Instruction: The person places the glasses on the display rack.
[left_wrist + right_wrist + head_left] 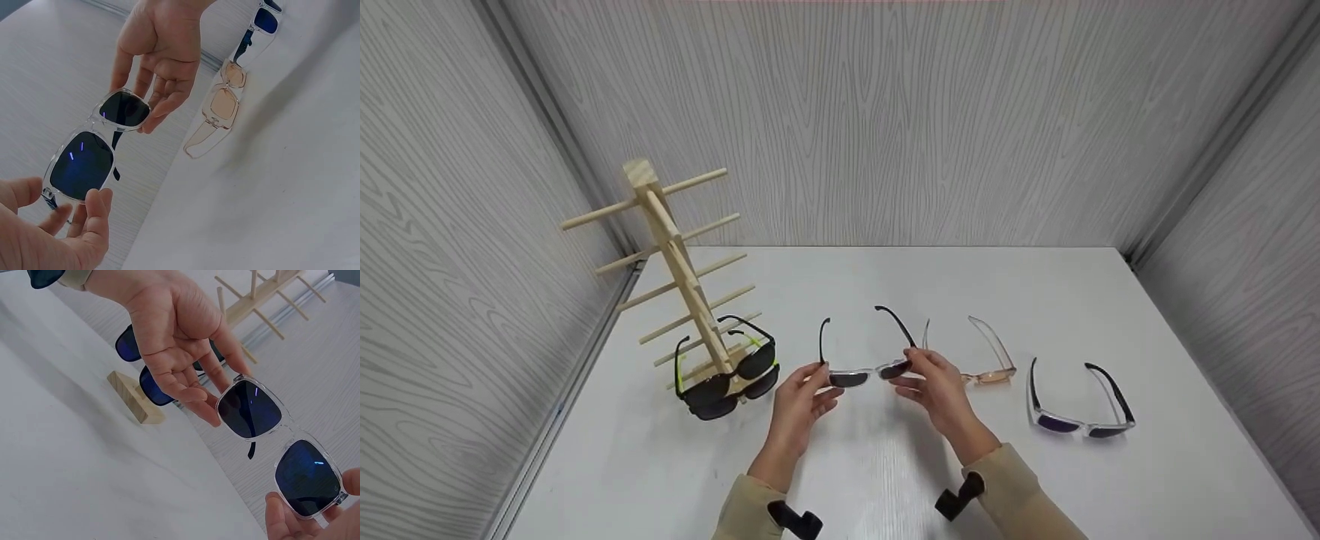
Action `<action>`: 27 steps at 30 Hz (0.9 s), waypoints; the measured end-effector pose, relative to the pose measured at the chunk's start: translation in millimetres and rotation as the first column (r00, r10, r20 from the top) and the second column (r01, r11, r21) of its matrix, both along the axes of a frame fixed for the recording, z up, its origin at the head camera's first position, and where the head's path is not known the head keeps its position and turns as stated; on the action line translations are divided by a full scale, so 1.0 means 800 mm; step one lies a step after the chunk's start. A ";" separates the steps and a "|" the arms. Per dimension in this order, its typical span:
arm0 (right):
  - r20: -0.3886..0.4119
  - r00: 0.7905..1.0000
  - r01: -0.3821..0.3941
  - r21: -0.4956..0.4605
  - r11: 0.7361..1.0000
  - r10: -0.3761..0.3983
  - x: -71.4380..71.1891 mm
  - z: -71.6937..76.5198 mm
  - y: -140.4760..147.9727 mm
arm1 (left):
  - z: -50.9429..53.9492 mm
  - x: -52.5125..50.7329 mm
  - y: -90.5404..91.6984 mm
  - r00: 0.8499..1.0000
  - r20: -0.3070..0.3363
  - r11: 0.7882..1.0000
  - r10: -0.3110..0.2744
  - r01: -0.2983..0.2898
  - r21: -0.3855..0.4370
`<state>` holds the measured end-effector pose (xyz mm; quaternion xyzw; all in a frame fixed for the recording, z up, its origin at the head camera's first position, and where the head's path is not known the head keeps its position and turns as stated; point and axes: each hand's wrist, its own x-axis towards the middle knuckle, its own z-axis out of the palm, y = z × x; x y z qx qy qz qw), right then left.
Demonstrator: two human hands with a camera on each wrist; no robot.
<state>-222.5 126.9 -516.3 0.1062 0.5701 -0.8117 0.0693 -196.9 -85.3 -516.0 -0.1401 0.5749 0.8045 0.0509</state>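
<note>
Nearest the camera are 2 tan sleeves (746, 514), each fitted with 1 black wrist fitting (960, 496). Beyond the cuffs, 2 bare hands support 1 pair of clear-framed sunglasses (851, 379). The left hand (797, 401) pinches the left end of the frame near the hinge, between thumb and fingers. The right hand (941, 390) pinches the right end in the same manner. The held sunglasses are raised above the white tabletop (810, 285), between the rack and the peach glasses; the 2 dark lenses face the person and the 2 dark temples are unfolded, directed away.

Holder: 1 wooden rack (679, 262) stands at the left, with rods projecting from either side of its post. Contents: 2 pairs, namely the upper black sunglasses (709, 390) and, directly below, the lower black sunglasses (763, 384), both low on the rack.

Tabletop, right side: 2 pairs. The peach glasses (991, 377) lie just beyond the right hand, temples unfolded. The dark-lensed clear glasses (1059, 424) lie farther right, temples also unfolded.

Total count: 5 pairs of eyewear, 1 rack.
</note>
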 end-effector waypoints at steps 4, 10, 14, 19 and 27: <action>-0.003 1.000 -0.005 0.004 1.000 0.005 0.002 0.004 0.002 | 0.003 0.003 -0.002 1.000 -0.025 1.000 -0.006 0.005 -0.012; -0.037 0.999 -0.002 0.001 1.000 0.002 0.008 0.010 0.005 | 0.011 0.009 -0.001 0.998 -0.063 0.999 -0.032 0.029 -0.039; -0.060 0.998 -0.019 -0.003 1.000 0.019 0.011 0.014 0.006 | 0.017 0.014 -0.002 0.995 -0.096 0.998 -0.035 0.031 -0.045; -0.084 0.996 -0.024 0.004 1.000 0.025 0.015 0.019 0.006 | 0.022 0.019 -0.003 0.994 -0.103 0.999 -0.036 0.032 -0.039; -0.102 0.994 -0.031 -0.038 0.999 0.027 0.021 0.028 0.006 | 0.032 0.026 -0.004 0.991 -0.124 0.996 -0.044 0.034 -0.078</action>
